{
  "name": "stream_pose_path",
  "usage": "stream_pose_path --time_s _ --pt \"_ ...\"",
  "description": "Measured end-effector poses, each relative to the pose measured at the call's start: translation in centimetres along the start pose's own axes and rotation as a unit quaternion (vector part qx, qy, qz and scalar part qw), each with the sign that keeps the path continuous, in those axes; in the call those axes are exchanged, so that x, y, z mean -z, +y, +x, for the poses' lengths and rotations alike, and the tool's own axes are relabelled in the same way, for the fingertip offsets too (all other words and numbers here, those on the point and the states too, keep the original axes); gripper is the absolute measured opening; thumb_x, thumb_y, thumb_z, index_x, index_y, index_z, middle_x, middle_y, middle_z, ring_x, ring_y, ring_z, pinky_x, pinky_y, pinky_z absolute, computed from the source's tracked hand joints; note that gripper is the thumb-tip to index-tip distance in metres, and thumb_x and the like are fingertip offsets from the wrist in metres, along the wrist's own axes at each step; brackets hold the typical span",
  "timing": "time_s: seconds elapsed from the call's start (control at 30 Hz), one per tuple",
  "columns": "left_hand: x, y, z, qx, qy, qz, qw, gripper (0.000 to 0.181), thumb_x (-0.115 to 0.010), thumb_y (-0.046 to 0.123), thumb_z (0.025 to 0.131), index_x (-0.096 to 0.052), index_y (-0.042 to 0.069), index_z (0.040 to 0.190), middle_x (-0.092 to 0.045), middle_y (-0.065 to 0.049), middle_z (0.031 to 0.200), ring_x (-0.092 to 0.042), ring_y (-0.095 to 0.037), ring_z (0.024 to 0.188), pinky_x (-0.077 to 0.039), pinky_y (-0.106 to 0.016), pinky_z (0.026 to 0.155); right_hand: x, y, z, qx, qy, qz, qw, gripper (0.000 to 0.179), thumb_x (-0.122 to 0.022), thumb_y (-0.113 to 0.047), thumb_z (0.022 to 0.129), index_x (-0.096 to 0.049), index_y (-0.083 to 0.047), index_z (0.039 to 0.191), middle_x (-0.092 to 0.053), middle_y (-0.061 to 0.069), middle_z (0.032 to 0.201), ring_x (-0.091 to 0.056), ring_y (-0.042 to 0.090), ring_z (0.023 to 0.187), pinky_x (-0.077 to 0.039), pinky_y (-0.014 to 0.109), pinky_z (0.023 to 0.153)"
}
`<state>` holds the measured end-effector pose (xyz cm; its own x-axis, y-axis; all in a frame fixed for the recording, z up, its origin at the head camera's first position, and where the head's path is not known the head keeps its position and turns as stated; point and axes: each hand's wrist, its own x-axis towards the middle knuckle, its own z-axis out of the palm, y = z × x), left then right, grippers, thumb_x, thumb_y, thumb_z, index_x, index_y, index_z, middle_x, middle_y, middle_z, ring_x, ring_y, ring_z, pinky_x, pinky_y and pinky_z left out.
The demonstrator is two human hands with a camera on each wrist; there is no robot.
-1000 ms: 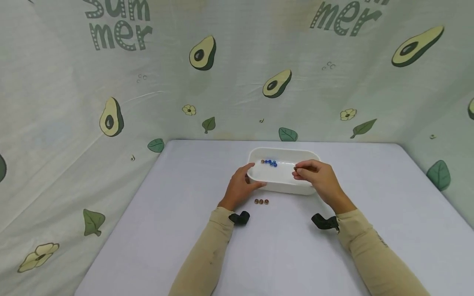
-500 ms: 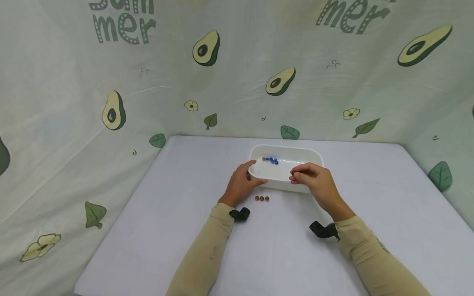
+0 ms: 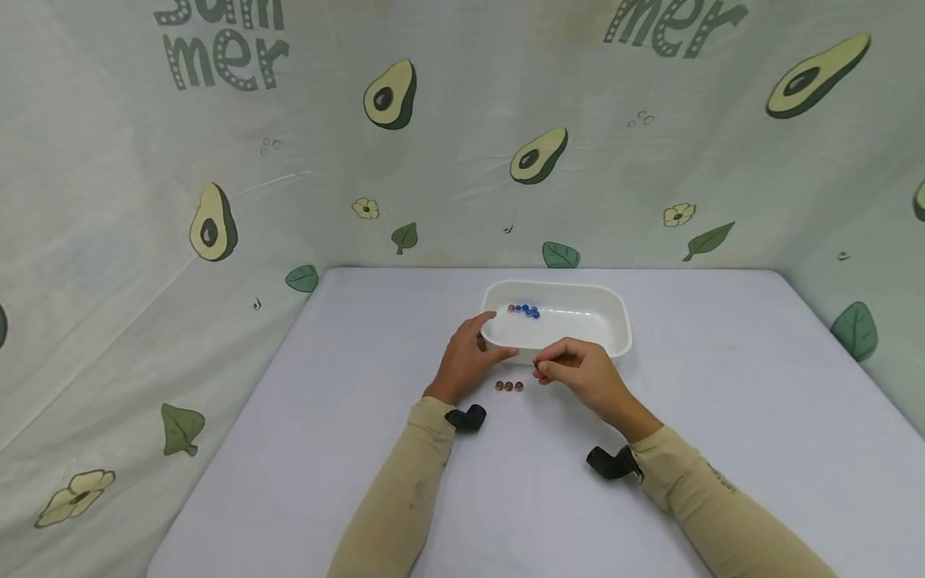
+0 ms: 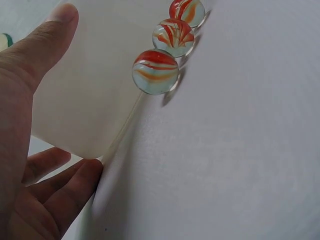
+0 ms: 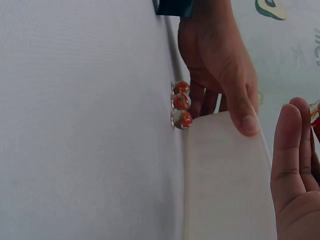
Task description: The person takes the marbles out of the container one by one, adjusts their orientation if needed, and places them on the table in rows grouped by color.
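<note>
A white plastic tray (image 3: 585, 325) stands on the table. My left hand (image 3: 462, 363) grips its left end, the thumb on the near wall and the fingers round the end. Before the near wall, my right hand (image 3: 584, 377) pinches a red-and-clear glass marble (image 5: 315, 119), mostly hidden by the fingers in the head view. Three more marbles with red and orange swirls (image 4: 156, 71) lie in a row on the table, close in front of the tray. Inside the tray, toward its left, are several blue marbles (image 3: 528, 311) and one orange-brown marble (image 3: 511, 308).
The table (image 3: 347, 385) has a white cover. Behind it hangs a pale cloth (image 3: 455, 160) printed with avocados and leaves. A black wrist camera mount (image 3: 613, 463) juts from the right wrist, another (image 3: 466, 418) from the left.
My right hand has moved left and nearer, from over the tray's right part to just before its near wall, still pinching the marble. The left hand keeps its grip on the tray.
</note>
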<state>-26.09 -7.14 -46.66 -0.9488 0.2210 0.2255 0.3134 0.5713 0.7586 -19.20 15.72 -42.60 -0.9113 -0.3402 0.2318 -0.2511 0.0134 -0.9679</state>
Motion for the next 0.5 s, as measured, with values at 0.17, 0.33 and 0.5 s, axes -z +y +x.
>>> stream_pose_path --time_s 0.17,0.33,0.5 --pt "0.1 0.0 -0.1 -0.004 -0.007 -0.006 1.0000 0.084 -0.080 0.050 0.082 -0.045 0.016 0.150 -0.051 -0.012 0.143 -0.054 -0.020 0.102 -0.049 -0.037 0.087 -0.4 0.6 -0.2 -0.033 -0.013 -0.010 0.9993 0.021 -0.070 -0.003 0.093 -0.065 0.013 0.106 -0.067 0.031 0.104 -0.068 0.044 0.091 -0.057 0.037 0.079" --pt "0.1 -0.2 -0.1 -0.002 -0.001 0.001 1.0000 0.084 -0.080 0.051 0.082 -0.046 0.017 0.150 -0.052 -0.010 0.141 -0.054 -0.019 0.100 -0.049 -0.035 0.085 -0.5 1.2 -0.1 -0.066 -0.016 -0.011 0.9977 0.020 -0.070 -0.004 0.093 -0.067 0.011 0.106 -0.065 0.035 0.109 -0.071 0.029 0.091 -0.057 0.037 0.079" --pt "0.2 -0.3 -0.1 0.006 0.001 0.008 1.0000 0.083 -0.080 0.052 0.081 -0.046 0.018 0.150 -0.054 -0.008 0.138 -0.052 -0.019 0.099 -0.048 -0.035 0.084 -0.7 1.6 0.0 -0.084 -0.015 -0.045 0.9953 0.022 -0.072 -0.007 0.092 -0.070 0.009 0.107 -0.069 0.029 0.106 -0.070 0.019 0.089 -0.057 0.033 0.078"
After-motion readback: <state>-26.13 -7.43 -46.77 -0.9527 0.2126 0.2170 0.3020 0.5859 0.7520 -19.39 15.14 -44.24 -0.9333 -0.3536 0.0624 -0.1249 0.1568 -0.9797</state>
